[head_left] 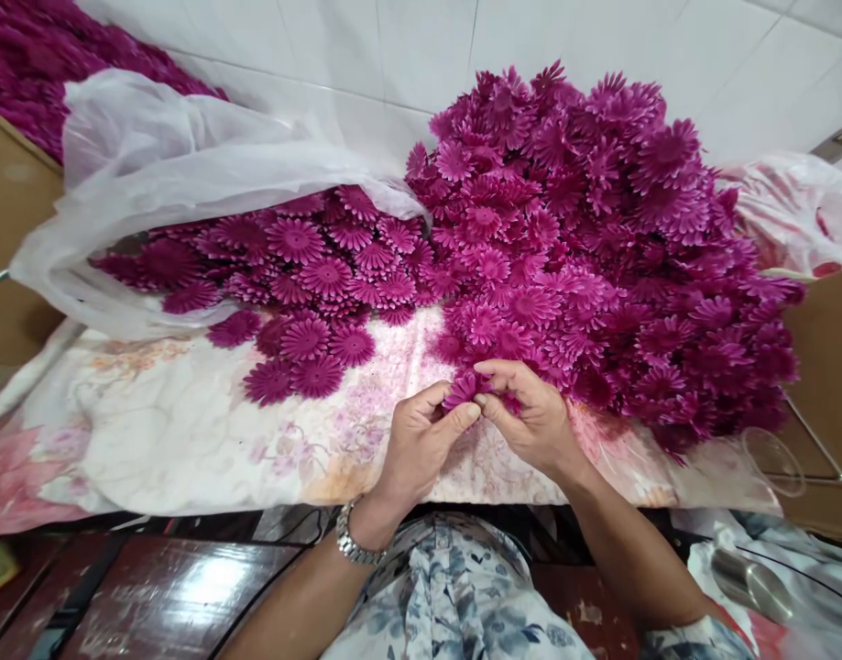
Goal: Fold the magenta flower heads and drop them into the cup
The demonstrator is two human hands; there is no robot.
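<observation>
My left hand (421,440) and my right hand (530,417) meet over a floral cloth (187,431), both pinching one small magenta fabric flower (464,389) between thumbs and fingertips. A silver watch sits on my left wrist. Right behind the hands rises a large heap of the same magenta flowers (585,247). To the left, flat flower pieces (311,275) spill out of a clear plastic bag (173,165) onto the cloth.
A white tiled wall (530,37) stands behind the heap. Brown cardboard (8,202) is at the far left, and another brown board (825,367) at the right. A clear plastic cup (770,458) lies by the right edge. A dark red floor (173,587) shows below.
</observation>
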